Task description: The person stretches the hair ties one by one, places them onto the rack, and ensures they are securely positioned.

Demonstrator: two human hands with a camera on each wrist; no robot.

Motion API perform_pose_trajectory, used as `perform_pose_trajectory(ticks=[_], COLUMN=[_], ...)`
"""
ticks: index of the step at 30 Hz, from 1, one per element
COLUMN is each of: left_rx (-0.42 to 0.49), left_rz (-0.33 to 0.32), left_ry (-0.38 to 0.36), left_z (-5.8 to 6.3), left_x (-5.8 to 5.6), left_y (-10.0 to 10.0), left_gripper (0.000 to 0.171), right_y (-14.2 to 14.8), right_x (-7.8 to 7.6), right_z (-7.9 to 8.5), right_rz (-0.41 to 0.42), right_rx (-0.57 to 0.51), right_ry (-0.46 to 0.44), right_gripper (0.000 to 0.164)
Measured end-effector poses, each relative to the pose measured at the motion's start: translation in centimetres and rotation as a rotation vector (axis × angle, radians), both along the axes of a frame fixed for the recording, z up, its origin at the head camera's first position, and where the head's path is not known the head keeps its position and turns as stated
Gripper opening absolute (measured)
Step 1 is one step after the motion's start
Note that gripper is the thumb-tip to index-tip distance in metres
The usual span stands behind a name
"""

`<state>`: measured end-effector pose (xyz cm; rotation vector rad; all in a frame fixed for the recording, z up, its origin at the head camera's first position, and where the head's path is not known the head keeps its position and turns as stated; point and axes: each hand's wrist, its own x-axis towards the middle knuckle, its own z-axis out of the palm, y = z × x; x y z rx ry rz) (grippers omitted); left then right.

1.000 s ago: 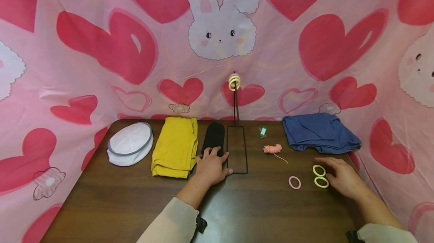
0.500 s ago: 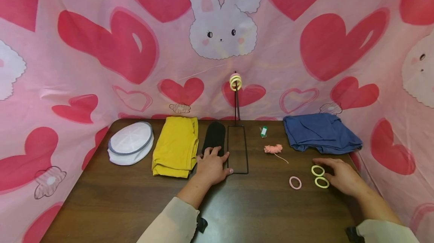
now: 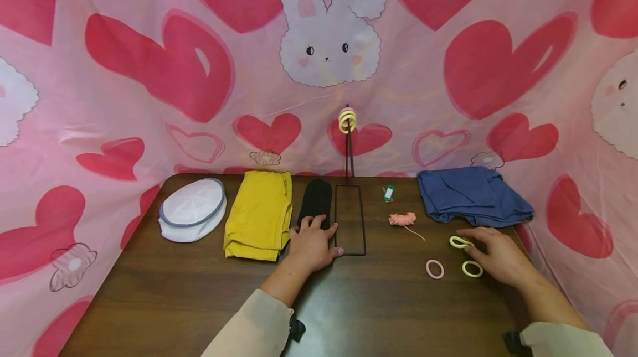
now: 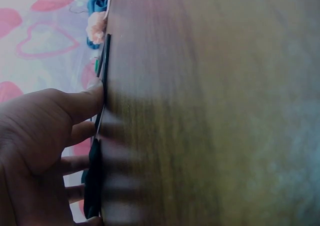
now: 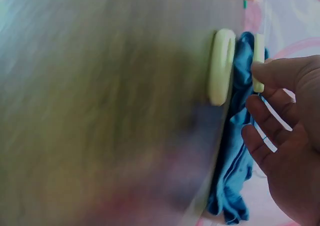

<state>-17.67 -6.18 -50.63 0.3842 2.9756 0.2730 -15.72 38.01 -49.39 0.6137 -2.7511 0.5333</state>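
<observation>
We see the right hand with thumb and forefinger pinched together on a pale yellow ring, which sits right at the fingertips, tilted so that the right wrist view gives it nearly edge-on and clear of the wood. The other fingers of that hand are bent and hold nothing. Just below the pinch, on the near side, a second yellow ring lies flat on the brown table, close to the thumb but apart from it. A pink ring lies farther left, well away from the fingers. Beyond the hand we have a folded blue cloth, and to the left of that a coral yarn bundle with a loose tail. Our left hand has its fingers spread, the tips resting on a black flat piece while the thumb touches the rectangular wire base of a black stand. Near the top of that stand hangs a cluster of yellow and pink rings. To the left of this hand lies a folded yellow cloth, then a white cap with a grey-blue edge.
</observation>
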Motion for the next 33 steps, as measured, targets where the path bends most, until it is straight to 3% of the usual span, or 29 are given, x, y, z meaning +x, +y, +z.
perform_pose_trajectory(ticks=[8,19,33], left_rx=[0.0,0.007,0.005], left_rz=[0.0,-0.005,-0.004], left_ry=[0.001,0.006,0.003], left_z=[0.2,0.3,0.3], left_x=[0.2,0.2,0.2], left_y=[0.0,0.0,-0.1], left_gripper=[0.068,0.068,0.068], right_y=[-2.4,-5.9,-9.5], right_x=[0.0,-0.3,-1.2], right_z=[1.2,3.5,6.3], right_rz=[0.007,0.093,0.216], right_rx=[-0.04,-0.142,-0.204], right_ry=[0.109,0.235,0.313], right_gripper=[0.037,0.038,0.037])
